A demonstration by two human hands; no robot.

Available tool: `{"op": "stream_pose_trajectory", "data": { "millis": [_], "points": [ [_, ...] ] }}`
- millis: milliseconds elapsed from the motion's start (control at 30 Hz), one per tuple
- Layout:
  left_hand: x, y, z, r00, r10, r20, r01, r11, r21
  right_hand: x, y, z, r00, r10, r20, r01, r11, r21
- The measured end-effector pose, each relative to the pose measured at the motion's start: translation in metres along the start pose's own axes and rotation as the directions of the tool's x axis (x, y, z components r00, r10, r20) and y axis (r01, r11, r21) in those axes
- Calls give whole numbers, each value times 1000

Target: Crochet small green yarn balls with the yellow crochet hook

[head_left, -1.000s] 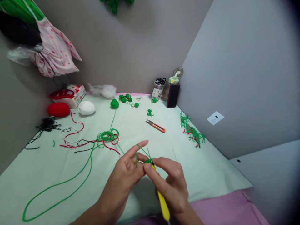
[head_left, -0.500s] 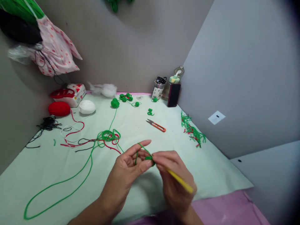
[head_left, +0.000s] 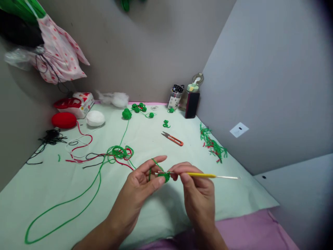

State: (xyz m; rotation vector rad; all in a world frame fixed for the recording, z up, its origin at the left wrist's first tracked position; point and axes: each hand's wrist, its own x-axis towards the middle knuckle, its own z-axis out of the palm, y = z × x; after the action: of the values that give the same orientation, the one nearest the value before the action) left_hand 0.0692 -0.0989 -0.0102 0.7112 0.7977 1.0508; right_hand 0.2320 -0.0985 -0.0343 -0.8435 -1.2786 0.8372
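Note:
Between thumb and fingers, my left hand [head_left: 137, 189] pinches a small green crochet piece [head_left: 164, 177]. Green yarn [head_left: 156, 162] loops over its raised index finger. My right hand [head_left: 199, 194] is closed on a crochet hook [head_left: 201, 175] with a yellow grip, held nearly level. The hook's metal tip lies at the top edge of the green piece, and its other metal end points right. Left of my hands, a tangle of green yarn [head_left: 118, 151] rests on the cloth, with a long green loop trailing toward the front left.
Orange thread snips [head_left: 172, 138] lie beyond my hands. Yarn scraps [head_left: 212, 144] are at the right. Red yarn [head_left: 63, 120] and white yarn [head_left: 95, 118] balls sit at the left. A phone [head_left: 192, 105] leans on a bottle at the back, beside a cup of pens [head_left: 174, 99].
My right hand has turned the crochet hook from slanting down to nearly level, its tip now showing at the green piece. My left hand keeps its hold. The view has shifted slightly.

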Motion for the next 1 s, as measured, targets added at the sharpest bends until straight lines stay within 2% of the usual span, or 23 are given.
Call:
{"op": "stream_pose_trajectory", "data": {
  "millis": [133, 267, 400, 600, 667, 800, 867, 1000],
  "points": [
    [-2, 0, -4, 1000, 27, -8, -26, 998, 59, 2, 1, -3, 998, 69, 9, -70, 988, 138],
    [-2, -1, -7, 998, 53, -45, -47, 992, 114, -1, -4, -4, 997, 63, 41, -66, 995, 80],
    [-2, -2, -8, 992, 106, -61, -91, 973, 211, -9, -13, -3, 993, -83, 81, 92, 990, -111],
    [-2, -3, -10, 986, 153, -58, -128, 941, 312, -12, -15, -2, 978, -189, 85, 202, 962, -182],
    [-1, -3, -10, 983, 169, -71, -135, 930, 342, -11, -15, -2, 950, -271, 155, 303, 920, -249],
    [-1, -4, -8, 974, 189, -129, -132, 925, 356, -12, -15, -1, 867, -402, 296, 493, 778, -389],
    [-1, -3, -8, 971, 196, -140, -138, 928, 346, -13, -13, -1, 871, -414, 266, 489, 790, -371],
    [-2, -3, -10, 976, 189, -109, -140, 927, 348, -14, -9, -2, 914, -363, 183, 402, 876, -268]
  ]
}}
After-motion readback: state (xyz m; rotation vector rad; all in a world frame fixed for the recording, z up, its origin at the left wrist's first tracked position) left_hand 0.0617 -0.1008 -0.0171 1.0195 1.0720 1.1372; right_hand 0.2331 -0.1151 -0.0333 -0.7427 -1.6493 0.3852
